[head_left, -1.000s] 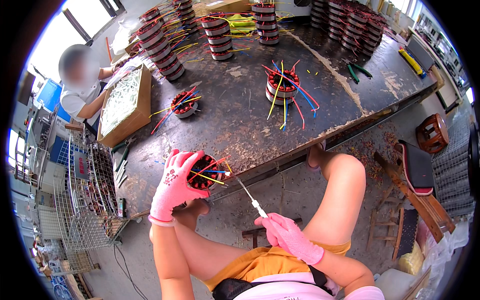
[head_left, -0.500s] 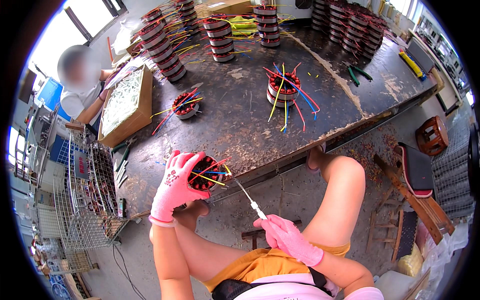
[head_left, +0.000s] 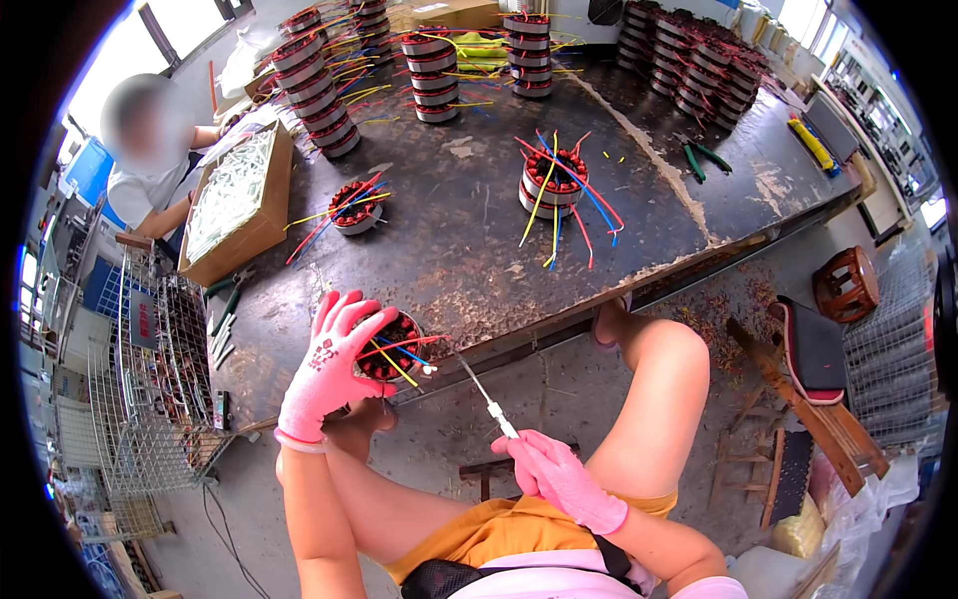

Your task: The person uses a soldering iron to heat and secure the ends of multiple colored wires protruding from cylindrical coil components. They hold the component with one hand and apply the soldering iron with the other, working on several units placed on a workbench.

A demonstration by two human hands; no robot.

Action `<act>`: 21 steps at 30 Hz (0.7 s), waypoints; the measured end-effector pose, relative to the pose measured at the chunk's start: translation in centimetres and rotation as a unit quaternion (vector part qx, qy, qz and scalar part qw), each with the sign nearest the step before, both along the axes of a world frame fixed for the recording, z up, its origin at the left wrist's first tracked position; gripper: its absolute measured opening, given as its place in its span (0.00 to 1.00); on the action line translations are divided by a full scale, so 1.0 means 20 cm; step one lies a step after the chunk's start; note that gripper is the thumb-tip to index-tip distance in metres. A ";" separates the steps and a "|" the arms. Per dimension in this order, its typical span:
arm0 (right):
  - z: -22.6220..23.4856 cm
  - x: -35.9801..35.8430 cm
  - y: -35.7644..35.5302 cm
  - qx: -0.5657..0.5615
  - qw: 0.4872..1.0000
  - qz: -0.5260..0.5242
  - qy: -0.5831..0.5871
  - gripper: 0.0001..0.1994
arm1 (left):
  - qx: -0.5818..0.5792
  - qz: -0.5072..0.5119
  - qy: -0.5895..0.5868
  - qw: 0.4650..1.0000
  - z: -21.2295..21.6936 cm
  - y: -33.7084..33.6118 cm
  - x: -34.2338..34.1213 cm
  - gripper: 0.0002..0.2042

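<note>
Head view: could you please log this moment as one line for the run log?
left hand: grips wound stator at table edge | right hand: holds thin tool, tip toward stator | second stator: on table, untouched

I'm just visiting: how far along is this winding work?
Looks done: stacks of wound cores at the bench's far side. In hand: left hand grips a core while right hand points a thin tool toward it. Left: two loose-wired cores wait.

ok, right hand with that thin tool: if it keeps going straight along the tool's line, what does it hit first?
Likely the motor stator held in the left hand. The right hand aims the thin tool up and left, its tip close to the stator's coloured wires. Whether the tip already touches them is unclear.
</note>
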State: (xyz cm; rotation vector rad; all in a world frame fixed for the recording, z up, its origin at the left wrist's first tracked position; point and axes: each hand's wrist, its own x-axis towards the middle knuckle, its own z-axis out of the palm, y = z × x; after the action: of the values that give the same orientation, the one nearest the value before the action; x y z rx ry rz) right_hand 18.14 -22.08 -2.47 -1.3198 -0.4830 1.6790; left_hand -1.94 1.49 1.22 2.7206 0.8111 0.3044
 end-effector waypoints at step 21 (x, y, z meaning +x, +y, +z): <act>0.03 0.01 0.04 0.024 0.998 0.014 -0.048 0.15 | -0.003 -0.007 0.008 1.000 -0.01 0.03 -0.02 0.44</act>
State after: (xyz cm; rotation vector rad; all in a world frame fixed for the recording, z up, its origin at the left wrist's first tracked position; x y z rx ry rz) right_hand 18.27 -21.33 -1.83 -1.3680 -0.5965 1.6225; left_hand -2.30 2.03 1.03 2.7248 0.7961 0.2758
